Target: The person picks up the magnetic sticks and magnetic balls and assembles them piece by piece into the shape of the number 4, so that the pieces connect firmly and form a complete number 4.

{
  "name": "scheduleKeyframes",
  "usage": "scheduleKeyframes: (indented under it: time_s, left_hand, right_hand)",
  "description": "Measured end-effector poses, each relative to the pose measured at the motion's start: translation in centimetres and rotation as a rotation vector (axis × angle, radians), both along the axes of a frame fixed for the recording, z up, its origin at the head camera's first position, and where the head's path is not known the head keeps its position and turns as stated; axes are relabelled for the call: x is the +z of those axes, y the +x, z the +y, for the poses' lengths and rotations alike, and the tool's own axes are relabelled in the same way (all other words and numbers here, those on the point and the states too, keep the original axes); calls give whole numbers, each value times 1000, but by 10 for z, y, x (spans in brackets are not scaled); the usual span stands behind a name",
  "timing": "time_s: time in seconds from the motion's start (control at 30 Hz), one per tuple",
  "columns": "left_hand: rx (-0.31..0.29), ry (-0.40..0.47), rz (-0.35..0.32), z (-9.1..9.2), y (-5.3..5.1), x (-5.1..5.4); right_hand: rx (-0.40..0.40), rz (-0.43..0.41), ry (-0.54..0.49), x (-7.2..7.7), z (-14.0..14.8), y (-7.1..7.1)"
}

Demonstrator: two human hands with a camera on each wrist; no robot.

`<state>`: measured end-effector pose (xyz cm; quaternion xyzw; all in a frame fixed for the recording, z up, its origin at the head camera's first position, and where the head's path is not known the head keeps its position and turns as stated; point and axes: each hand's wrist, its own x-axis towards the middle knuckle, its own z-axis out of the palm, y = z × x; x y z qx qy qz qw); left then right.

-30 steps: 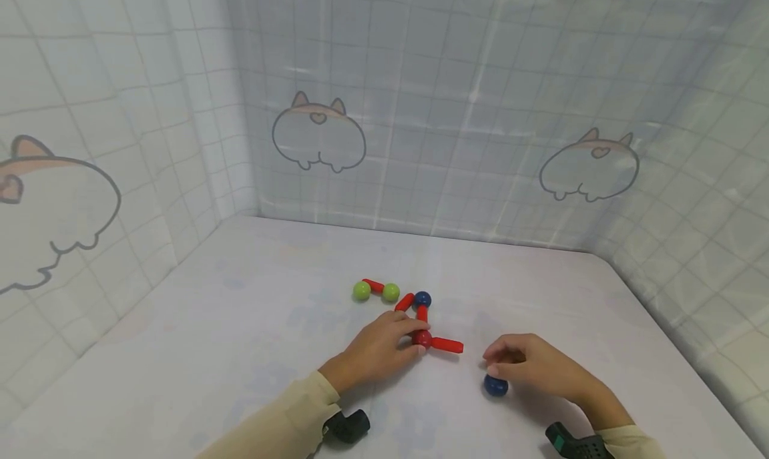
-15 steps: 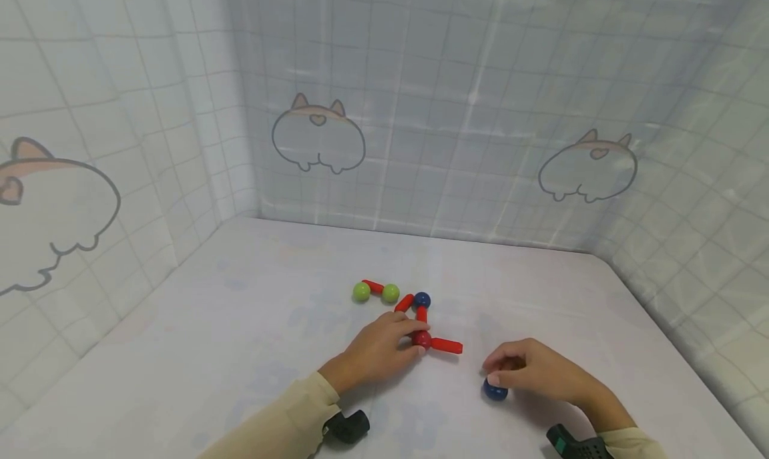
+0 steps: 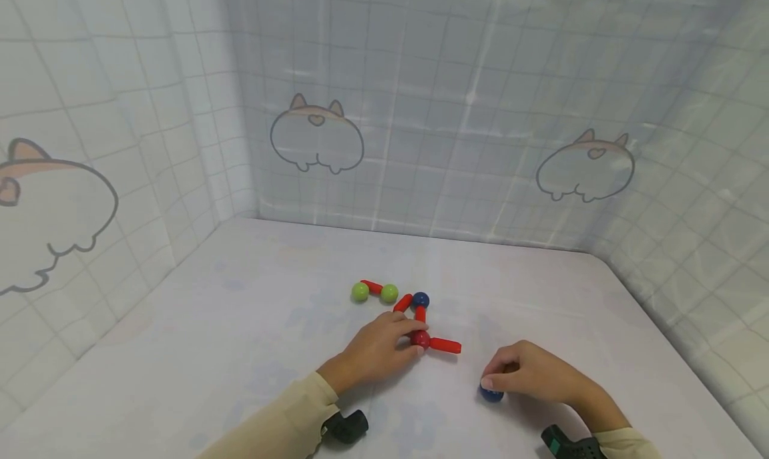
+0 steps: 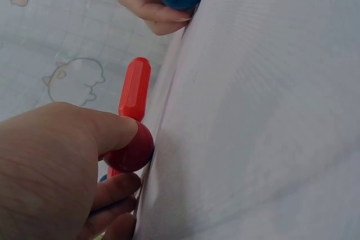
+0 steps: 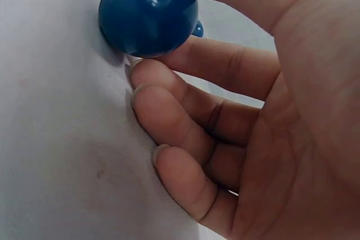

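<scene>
On the far left, a round animal (image 3: 54, 209) was drawn on the wall (image 3: 138, 199). A pale sleeve (image 3: 282, 415) was worn on the left arm, and a black camera (image 3: 350, 427) was worn at that wrist. A first green ball (image 3: 360, 292) was seen on the white table (image 3: 270, 299), and a second green ball (image 3: 389, 293) was seen to its right. Between them a small red stick (image 3: 372, 286) was laid at a slant.

The red ball (image 3: 421, 339) was pinched by the left hand (image 3: 380, 351), with the thumb on one side and fingers on the other. Behind that hand, a slanted red stick (image 3: 403, 303) was partly hidden. The far blue ball (image 3: 421, 300) was joined to the red ball by a middle red stick (image 3: 420, 314) (its near end was covered by a finger). From the red ball, an outer red stick (image 3: 446, 345) was pointed to the right.

Well apart from it, the near blue ball (image 3: 492, 395) was held by the right hand (image 3: 531, 372), with the thumb pressed on it and the lower fingers bent loosely below.
</scene>
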<state>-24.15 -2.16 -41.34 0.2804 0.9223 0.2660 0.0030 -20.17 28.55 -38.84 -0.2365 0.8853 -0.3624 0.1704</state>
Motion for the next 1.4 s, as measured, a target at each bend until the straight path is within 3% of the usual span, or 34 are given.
scheduleKeyframes:
  time_s: [0.33,0.63,0.93,1.17,1.4]
  left_hand:
    - [-10,6,3,-1,-1,-2]
    - [-10,8,3,1,-1,-1]
    - [3,5,3,2,-1,0]
    - [9,4,-7,1,-1,0]
    - [2,16,-6,2,0,2]
  right_hand:
    - [-39,-16,-3,-1,-12,1]
    - [-77,-43,-75,-4,-14,-1]
    - [0,-67,-90,0,-16,1]
    - [49,-76,-4,3,-28,7]
    - [39,-68,11,6,-36,12]
